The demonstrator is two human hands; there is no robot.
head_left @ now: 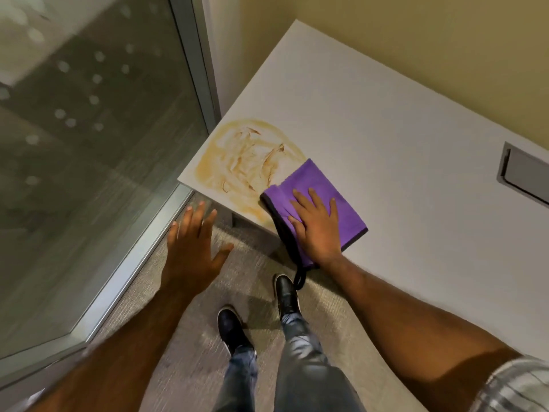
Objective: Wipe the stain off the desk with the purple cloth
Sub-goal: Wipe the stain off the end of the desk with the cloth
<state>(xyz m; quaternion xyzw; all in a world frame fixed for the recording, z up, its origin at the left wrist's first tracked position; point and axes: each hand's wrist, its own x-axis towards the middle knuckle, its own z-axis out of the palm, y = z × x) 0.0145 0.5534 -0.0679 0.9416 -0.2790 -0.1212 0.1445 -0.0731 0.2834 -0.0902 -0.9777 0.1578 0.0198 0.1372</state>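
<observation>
A smeared yellow-brown stain (246, 162) covers the near left corner of the white desk (386, 129). The folded purple cloth (320, 185), edged in black with a black loop hanging over the desk's front edge, lies just right of the stain and overlaps its rim. My right hand (316, 224) presses flat on the cloth, fingers spread. My left hand (193, 245) hovers off the desk over the carpet, fingers apart, holding nothing.
A glass wall with a metal frame (190, 63) stands close to the desk's left end. A grey cable hatch (523, 173) is set into the desk at the right. A yellow wall backs the desk. My shoes (285, 292) stand on grey carpet below.
</observation>
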